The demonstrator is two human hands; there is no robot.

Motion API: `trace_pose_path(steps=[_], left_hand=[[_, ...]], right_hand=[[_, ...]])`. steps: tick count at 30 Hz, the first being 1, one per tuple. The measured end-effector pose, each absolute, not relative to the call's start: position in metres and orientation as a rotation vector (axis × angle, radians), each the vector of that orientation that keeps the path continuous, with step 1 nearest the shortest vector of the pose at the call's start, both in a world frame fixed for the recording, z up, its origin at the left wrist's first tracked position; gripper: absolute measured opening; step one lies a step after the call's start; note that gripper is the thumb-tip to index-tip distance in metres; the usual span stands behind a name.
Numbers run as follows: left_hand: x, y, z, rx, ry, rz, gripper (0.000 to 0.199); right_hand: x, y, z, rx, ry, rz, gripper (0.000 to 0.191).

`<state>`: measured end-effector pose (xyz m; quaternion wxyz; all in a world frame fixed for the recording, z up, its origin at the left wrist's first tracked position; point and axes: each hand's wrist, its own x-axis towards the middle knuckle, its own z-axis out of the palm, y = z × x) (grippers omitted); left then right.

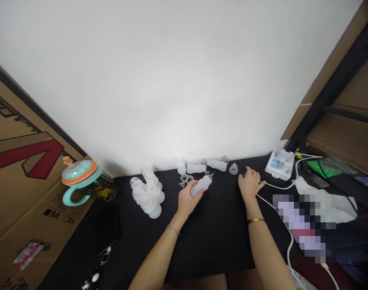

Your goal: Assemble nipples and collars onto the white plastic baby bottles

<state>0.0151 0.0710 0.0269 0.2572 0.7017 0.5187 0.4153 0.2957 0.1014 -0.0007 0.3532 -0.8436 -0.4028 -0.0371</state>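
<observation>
Brown cardboard box [33, 201] on the far left says "V6" and "V3". Left hand [187, 198] has fingers wrapped round a whitish translucent plastic bottle [200, 187] above the black tabletop [214, 237]; right hand [249, 185] is half-curled, can't tell if it's gripping anything.

Wide lane betw. L hand [188, 197] & R hand [249, 182], desk [217, 237] front edge to mid. Narrower one betw. L hand & bottle cluster [149, 195]. Centre back edge obstructed: loose bottles [196, 168], dome cap [233, 169]. R side: white cable [280, 188] crosses, power strip [279, 164] nr. back R corner. Jug [84, 177] blocks back L corner.
</observation>
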Motion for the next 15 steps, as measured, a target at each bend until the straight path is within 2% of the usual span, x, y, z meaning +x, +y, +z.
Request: trace_pose_path(steps=[10, 13, 15], left_hand=[[0.016, 0.070, 0.025, 1.917, 1.401, 1.156, 0.030], [0.015, 0.070, 0.025, 1.903, 1.401, 1.175, 0.030], [0.015, 0.071, 0.024, 1.903, 1.398, 1.192, 0.030]], right_hand=[[0.297, 0.096, 0.013, -2.202, -0.935, 0.058, 0.050], [0.297, 0.098, 0.018, -1.917, -0.843, 0.110, 0.046], [0.296, 0.099, 0.023, -1.571, -0.713, 0.264, 0.053]])
